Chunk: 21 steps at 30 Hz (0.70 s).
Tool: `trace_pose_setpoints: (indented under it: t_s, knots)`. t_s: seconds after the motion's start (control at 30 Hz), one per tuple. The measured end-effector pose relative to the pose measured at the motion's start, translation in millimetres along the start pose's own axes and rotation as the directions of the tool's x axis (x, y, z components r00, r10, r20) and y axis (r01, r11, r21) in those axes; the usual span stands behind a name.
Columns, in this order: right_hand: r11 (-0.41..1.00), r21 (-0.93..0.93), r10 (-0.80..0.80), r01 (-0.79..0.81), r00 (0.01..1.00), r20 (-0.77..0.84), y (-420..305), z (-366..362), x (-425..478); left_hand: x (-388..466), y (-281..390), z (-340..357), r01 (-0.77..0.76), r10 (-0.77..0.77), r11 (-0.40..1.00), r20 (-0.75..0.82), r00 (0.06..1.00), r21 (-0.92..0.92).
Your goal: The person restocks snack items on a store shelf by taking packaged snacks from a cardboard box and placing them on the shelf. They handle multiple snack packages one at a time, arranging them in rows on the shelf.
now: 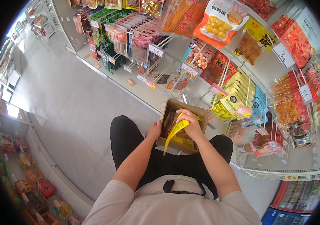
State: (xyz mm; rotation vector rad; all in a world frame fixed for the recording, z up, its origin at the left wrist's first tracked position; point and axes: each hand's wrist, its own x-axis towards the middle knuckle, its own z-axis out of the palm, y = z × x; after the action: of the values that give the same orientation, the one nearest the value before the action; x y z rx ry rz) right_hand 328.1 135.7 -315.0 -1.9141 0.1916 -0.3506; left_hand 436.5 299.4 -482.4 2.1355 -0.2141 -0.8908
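Note:
An open cardboard box stands between my knees, with yellow and reddish-brown snack packets inside. My right hand is above the box, its fingers closed on a yellow plastic snack packet that hangs down towards my lap, seen nearly edge-on. My left hand rests at the left wall of the box, thumb near the rim; its fingers are partly hidden, so whether they grip the cardboard does not show.
Bagged snacks hang on wire hooks with price tags, in front and to the right. A low white shelf base runs diagonally past the box. More snack shelving stands at the lower left, with grey tiled floor between.

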Motion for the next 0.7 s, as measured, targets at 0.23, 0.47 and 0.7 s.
trace_pose_setpoints:
  t_s: [0.23, 0.47, 0.7]
  knots:
    - [0.718, 0.688, 0.355, -0.103, 0.905, -0.234, 24.2, 0.8, -11.0, 1.0, 3.4, 3.0, -0.016, 0.016, 1.0, -0.001, 1.0, 0.0]
    - [0.035, 0.991, 0.751, -0.128, 0.658, 0.058, 48.9, 17.6, -14.4, -4.8, 21.8, -4.4, -0.001, 0.001, 1.0, -0.006, 1.0, -0.009]
    - [0.705, 0.536, 0.661, -0.464, 0.704, -0.26, 68.3, 55.7, -47.6, 2.3, 7.9, -4.1, -0.001, 0.0, 1.0, -0.015, 1.0, -0.025]
